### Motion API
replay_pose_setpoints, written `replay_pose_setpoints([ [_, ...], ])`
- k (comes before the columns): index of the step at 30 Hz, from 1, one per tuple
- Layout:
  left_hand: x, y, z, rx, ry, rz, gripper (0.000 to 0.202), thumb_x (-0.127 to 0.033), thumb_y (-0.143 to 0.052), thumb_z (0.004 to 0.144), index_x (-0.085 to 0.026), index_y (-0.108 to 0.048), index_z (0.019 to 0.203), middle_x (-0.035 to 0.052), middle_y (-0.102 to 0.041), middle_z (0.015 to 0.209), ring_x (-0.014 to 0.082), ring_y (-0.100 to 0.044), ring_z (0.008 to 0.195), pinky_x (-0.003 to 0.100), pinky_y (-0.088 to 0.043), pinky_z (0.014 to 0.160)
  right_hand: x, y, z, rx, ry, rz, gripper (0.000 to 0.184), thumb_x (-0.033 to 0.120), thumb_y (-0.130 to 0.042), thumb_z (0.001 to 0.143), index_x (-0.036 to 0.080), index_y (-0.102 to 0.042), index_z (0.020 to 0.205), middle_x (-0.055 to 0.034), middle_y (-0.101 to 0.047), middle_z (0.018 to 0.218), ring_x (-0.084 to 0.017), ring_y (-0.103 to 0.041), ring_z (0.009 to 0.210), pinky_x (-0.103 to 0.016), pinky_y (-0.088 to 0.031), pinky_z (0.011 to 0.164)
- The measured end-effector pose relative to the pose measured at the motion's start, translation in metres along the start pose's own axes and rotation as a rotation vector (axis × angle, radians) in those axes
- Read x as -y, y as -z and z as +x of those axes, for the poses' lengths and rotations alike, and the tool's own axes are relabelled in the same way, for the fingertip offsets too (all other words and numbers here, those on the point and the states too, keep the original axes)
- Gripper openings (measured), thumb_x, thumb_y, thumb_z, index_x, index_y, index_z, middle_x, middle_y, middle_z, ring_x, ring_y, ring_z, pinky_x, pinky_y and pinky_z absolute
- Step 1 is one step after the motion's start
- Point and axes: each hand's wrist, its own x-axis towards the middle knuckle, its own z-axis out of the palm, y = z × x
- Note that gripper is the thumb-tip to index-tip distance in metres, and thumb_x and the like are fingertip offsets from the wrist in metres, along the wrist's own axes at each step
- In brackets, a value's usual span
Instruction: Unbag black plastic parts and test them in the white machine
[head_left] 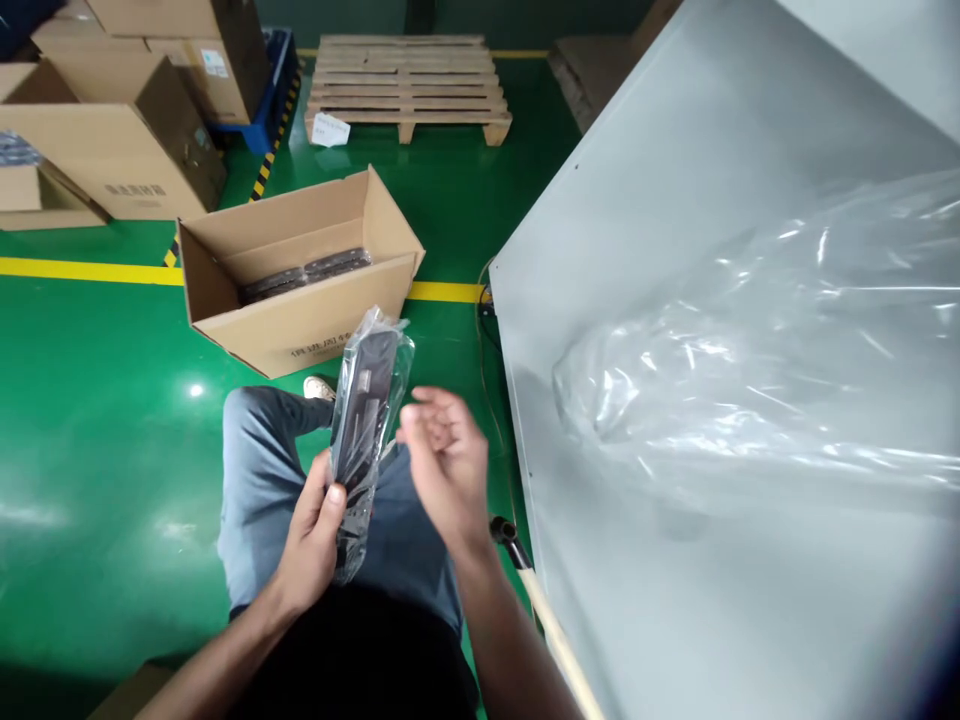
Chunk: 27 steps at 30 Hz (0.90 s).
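Note:
My left hand (319, 530) is closed round the lower part of a long, flat, dark part in a transparent plastic bag (365, 420). The thumb lies across its front, and the bagged part stands nearly upright above my lap. Just to its right, my right hand (448, 460) hovers with loosely curled fingers apart and nothing visible in them; it is slightly blurred. Beyond the bagged part, an open cardboard box (300, 325) on the floor contains several dark bagged pieces (307, 273).
On the right, a large grey panel-like surface (600, 560) bears a sheet of transparent plastic (735, 370). A wooden pallet (409, 85) lies at the back. More cardboard boxes (120, 140) stand at the upper left. A pale pole with a black joint (514, 545) is beside my right forearm.

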Motion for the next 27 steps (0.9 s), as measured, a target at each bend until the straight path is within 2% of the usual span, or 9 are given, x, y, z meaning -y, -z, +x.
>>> replay_pose_setpoints([
  [3,0.000,-0.007,0.002,0.029,-0.114,0.012,0.072,-0.075,-0.062,0.094,-0.023,-0.062,0.144,0.0097,-0.060,0.152,0.0297,-0.053,0.145,0.038,-0.042,0.124,-0.011,-0.010,-0.020,0.095,0.036,-0.136,0.023,0.043,-0.065,0.099,0.021,-0.067,0.093,-0.0020,-0.073,0.080,-0.015,-0.069,0.073,-0.027,-0.059,0.071],
  [5,-0.001,-0.010,0.002,0.073,-0.214,0.016,0.062,-0.066,-0.058,0.101,-0.023,-0.060,0.145,0.0098,-0.062,0.150,0.0276,-0.057,0.140,0.037,-0.046,0.120,-0.015,-0.013,-0.026,0.086,0.092,-0.235,0.026,0.040,-0.058,0.103,0.021,-0.067,0.087,-0.0037,-0.074,0.081,-0.016,-0.068,0.074,-0.028,-0.058,0.074],
  [7,-0.001,-0.009,0.001,0.046,-0.266,0.024,0.059,-0.062,-0.057,0.103,-0.021,-0.059,0.145,0.0111,-0.063,0.147,0.0273,-0.060,0.136,0.038,-0.047,0.118,-0.017,-0.012,-0.025,0.062,0.128,-0.290,0.028,0.038,-0.056,0.104,0.021,-0.067,0.085,-0.0041,-0.073,0.080,-0.016,-0.067,0.072,-0.027,-0.056,0.073],
  [10,0.000,-0.004,-0.001,-0.063,-0.204,0.001,0.064,-0.068,-0.063,0.097,-0.020,-0.064,0.139,0.0113,-0.065,0.144,0.0288,-0.059,0.137,0.038,-0.044,0.120,-0.018,-0.006,-0.016,0.101,0.072,-0.240,0.032,0.041,-0.054,0.105,0.021,-0.067,0.083,-0.0011,-0.069,0.069,-0.014,-0.063,0.061,-0.025,-0.051,0.062],
  [13,-0.002,0.002,0.003,-0.069,-0.050,-0.101,0.069,-0.077,-0.065,0.091,-0.021,-0.070,0.130,0.0103,-0.068,0.140,0.0312,-0.058,0.137,0.042,-0.042,0.123,-0.017,-0.001,-0.007,0.170,-0.027,-0.139,0.035,0.048,-0.056,0.104,0.021,-0.067,0.085,0.0019,-0.063,0.059,-0.013,-0.058,0.052,-0.024,-0.044,0.051],
  [17,-0.013,-0.001,0.014,-0.183,-0.001,-0.129,0.074,-0.081,-0.066,0.088,-0.022,-0.071,0.130,0.0096,-0.065,0.144,0.0321,-0.050,0.146,0.042,-0.036,0.128,-0.018,-0.005,-0.010,0.179,-0.023,-0.066,0.032,0.050,-0.059,0.102,0.020,-0.068,0.110,0.0016,-0.065,0.070,-0.014,-0.064,0.061,-0.026,-0.052,0.060],
  [20,-0.025,-0.007,0.018,-0.193,-0.051,-0.109,0.074,-0.083,-0.062,0.089,-0.022,-0.070,0.130,0.0089,-0.067,0.141,0.0298,-0.058,0.137,0.036,-0.048,0.117,-0.025,-0.014,-0.026,0.205,0.011,-0.108,0.035,0.046,-0.067,0.097,0.020,-0.063,0.119,0.0021,-0.066,0.075,-0.014,-0.063,0.063,-0.025,-0.052,0.062],
  [23,-0.035,-0.010,0.018,-0.208,-0.095,-0.100,0.072,-0.085,-0.060,0.090,-0.024,-0.069,0.126,0.0067,-0.073,0.125,0.0254,-0.068,0.115,0.030,-0.057,0.099,-0.034,-0.021,-0.044,0.227,0.017,-0.177,0.024,0.044,-0.062,0.101,0.021,-0.066,0.099,0.0016,-0.064,0.070,-0.014,-0.059,0.060,-0.026,-0.050,0.061],
  [27,-0.040,-0.005,0.021,-0.231,-0.045,-0.108,0.065,-0.082,-0.065,0.088,-0.024,-0.071,0.116,0.0056,-0.075,0.104,0.0247,-0.071,0.096,0.030,-0.060,0.085,-0.038,-0.018,-0.045,0.220,-0.018,-0.170,0.029,0.044,-0.060,0.102,0.021,-0.065,0.085,0.0005,-0.063,0.067,-0.014,-0.059,0.060,-0.027,-0.048,0.061],
])
